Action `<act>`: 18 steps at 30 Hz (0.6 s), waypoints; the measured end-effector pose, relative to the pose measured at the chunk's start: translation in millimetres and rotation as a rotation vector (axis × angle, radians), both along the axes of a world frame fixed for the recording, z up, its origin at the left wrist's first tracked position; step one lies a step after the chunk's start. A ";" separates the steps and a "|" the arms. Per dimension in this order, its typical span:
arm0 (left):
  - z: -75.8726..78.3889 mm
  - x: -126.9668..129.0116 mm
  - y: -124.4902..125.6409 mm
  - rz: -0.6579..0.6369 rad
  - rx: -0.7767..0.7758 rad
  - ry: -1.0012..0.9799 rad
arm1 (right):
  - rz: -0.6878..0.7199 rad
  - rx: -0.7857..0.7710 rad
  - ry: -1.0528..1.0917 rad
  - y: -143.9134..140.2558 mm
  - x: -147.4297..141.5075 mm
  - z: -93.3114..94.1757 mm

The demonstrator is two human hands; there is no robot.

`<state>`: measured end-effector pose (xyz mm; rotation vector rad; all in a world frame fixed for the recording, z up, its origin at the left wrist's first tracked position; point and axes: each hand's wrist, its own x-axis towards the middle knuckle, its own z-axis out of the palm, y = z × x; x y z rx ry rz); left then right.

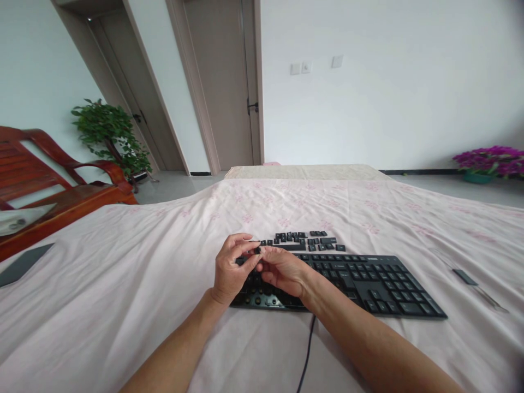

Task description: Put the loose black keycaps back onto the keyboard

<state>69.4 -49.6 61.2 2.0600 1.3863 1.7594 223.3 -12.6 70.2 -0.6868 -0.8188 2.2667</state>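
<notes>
A black computer keyboard [380, 284] lies on the cloth, with its left part bared where keys are off. Above that part, my left hand [229, 267] pinches a small black keycap [257, 250] between thumb and fingers. My right hand [284, 268] meets it from the other side, its thumb and fingertips closed at the same keycap. Both hands cover much of the keyboard's left side. Behind the keyboard lie several loose keycaps [290, 237] in short rows, together with a long space bar key [291, 247].
A thin tool with a dark handle [465, 277] lies right of the keyboard. The keyboard's cable [307, 355] runs towards me. At the far left is a flat dark object [24, 265] on the pink-patterned cloth [143, 305]. A wooden chair [69, 174] stands beyond.
</notes>
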 end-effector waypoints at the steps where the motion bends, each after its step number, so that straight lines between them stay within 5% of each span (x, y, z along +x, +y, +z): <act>1: -0.2 0.4 -0.1 -0.004 0.001 -0.007 | 0.011 -0.015 0.019 -0.7 -0.3 0.6; 13: 2.7 3.8 -2.8 -0.034 -0.084 -0.036 | 0.080 -0.036 0.168 -5.9 -3.7 -0.3; 18: 6.8 -5.1 0.6 -0.049 -0.034 0.092 | 0.046 -0.009 0.004 0.9 4.0 3.6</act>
